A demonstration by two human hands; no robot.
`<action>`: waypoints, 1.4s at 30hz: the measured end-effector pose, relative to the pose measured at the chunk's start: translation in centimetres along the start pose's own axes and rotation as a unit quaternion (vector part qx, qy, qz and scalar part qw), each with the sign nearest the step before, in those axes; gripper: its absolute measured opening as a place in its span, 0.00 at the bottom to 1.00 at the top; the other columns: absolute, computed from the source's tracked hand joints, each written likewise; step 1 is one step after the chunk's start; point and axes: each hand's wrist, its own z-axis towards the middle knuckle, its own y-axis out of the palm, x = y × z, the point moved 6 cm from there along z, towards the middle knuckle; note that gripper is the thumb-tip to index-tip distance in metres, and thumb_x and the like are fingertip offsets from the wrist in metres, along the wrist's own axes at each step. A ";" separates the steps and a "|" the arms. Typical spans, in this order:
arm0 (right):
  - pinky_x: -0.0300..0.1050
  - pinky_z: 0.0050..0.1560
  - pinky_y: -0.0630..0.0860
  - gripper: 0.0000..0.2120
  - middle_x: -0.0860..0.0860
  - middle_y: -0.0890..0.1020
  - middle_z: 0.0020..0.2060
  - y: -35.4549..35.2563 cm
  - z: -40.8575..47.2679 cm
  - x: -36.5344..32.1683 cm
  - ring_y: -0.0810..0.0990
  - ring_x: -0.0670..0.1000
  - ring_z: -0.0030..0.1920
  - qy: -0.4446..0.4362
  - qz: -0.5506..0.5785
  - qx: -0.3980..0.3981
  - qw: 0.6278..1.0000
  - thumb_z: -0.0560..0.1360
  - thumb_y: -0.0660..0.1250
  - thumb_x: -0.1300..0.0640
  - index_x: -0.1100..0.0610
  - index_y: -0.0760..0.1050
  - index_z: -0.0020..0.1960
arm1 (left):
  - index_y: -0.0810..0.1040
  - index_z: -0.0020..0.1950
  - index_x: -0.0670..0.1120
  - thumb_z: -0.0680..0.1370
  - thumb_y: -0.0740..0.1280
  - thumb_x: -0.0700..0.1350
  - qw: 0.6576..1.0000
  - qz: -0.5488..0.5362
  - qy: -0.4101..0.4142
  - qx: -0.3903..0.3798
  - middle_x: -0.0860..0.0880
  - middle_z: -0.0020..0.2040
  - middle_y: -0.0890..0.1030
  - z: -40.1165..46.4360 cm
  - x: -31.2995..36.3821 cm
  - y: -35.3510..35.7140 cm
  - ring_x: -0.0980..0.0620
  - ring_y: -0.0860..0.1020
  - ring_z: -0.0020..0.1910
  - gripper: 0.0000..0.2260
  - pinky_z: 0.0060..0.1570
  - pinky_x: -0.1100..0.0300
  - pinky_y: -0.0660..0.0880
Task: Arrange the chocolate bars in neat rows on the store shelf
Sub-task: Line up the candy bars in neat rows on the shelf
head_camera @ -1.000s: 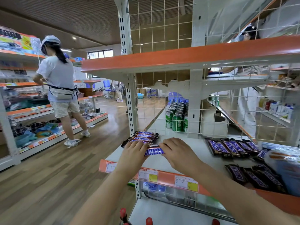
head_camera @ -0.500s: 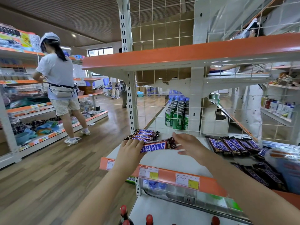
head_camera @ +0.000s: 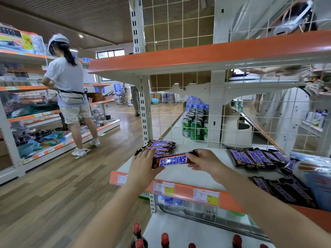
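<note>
Held chocolate bar (head_camera: 173, 160) level above the shelf (head_camera: 188, 173) front-left, just before the stacked bars (head_camera: 161, 146); left hand (head_camera: 143, 162) and right hand (head_camera: 206, 161) closed on its ends; likely light, stiffish, wrapper slick; best pinched at the ends.

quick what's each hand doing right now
Left hand: closed on the left end of the chocolate bar.
Right hand: closed on the right end of the same bar, held above the shelf.
</note>
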 end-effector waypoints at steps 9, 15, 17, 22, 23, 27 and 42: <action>0.38 0.42 0.78 0.06 0.51 0.82 0.40 -1.3 0.6 0.4 0.80 0.47 0.39 0.018 0.109 0.065 0.992 0.77 0.65 0.56 0.59 0.75 0.50 | 0.76 0.60 0.43 0.71 0.71 0.56 0.897 -0.373 -0.238 -0.006 0.48 0.54 0.80 -0.5 -3.6 1.0 0.52 0.77 0.53 0.24 0.53 0.60 0.72; 0.39 0.44 0.79 0.07 0.51 0.82 0.42 -0.2 0.5 0.3 0.80 0.47 0.39 0.020 0.121 0.037 0.992 0.77 0.65 0.55 0.58 0.76 0.51 | 0.79 0.45 0.45 0.76 0.66 0.52 0.805 -0.519 -0.279 -0.062 0.47 0.44 0.83 -0.6 -2.6 1.8 0.51 0.81 0.43 0.11 0.51 0.56 0.77; 0.39 0.44 0.79 0.06 0.51 0.82 0.42 0.1 0.5 0.2 0.80 0.47 0.39 0.020 0.107 0.022 0.994 0.78 0.64 0.55 0.57 0.76 0.50 | 0.80 0.42 0.43 0.77 0.66 0.49 0.805 -0.525 -0.272 -0.055 0.46 0.39 0.83 -0.6 -2.2 1.7 0.51 0.81 0.38 0.11 0.48 0.58 0.78; 0.41 0.45 0.78 0.06 0.51 0.81 0.42 0.4 0.6 0.7 0.79 0.47 0.38 0.033 0.081 0.024 0.996 0.78 0.62 0.54 0.56 0.75 0.49 | 0.80 0.39 0.42 0.77 0.67 0.45 0.809 -0.525 -0.261 -0.049 0.46 0.35 0.81 -0.7 -1.8 1.6 0.53 0.79 0.33 0.10 0.40 0.64 0.77; 0.40 0.44 0.78 0.06 0.51 0.81 0.42 0.4 0.7 0.8 0.79 0.47 0.39 0.035 0.080 0.025 0.996 0.79 0.62 0.54 0.56 0.75 0.48 | 0.80 0.39 0.42 0.77 0.67 0.45 0.809 -0.524 -0.262 -0.052 0.47 0.34 0.81 -0.7 -1.8 1.6 0.54 0.79 0.33 0.10 0.39 0.65 0.77; 0.39 0.40 0.77 0.06 0.51 0.80 0.42 0.8 0.9 0.9 0.78 0.47 0.38 0.034 0.087 0.027 0.995 0.80 0.60 0.56 0.57 0.74 0.51 | 0.80 0.39 0.42 0.77 0.66 0.45 0.809 -0.513 -0.283 -0.053 0.47 0.34 0.82 -0.8 -2.3 1.7 0.53 0.79 0.33 0.09 0.39 0.63 0.76; 0.40 0.38 0.79 0.04 0.60 0.77 0.53 5.2 5.1 1.8 0.78 0.55 0.48 0.082 0.014 0.071 0.994 0.75 0.68 0.64 0.58 0.72 0.46 | 0.76 0.33 0.42 0.78 0.64 0.42 0.887 -0.342 -0.307 -0.049 0.49 0.27 0.78 1.2 -8.9 2.2 0.53 0.75 0.25 0.13 0.28 0.65 0.70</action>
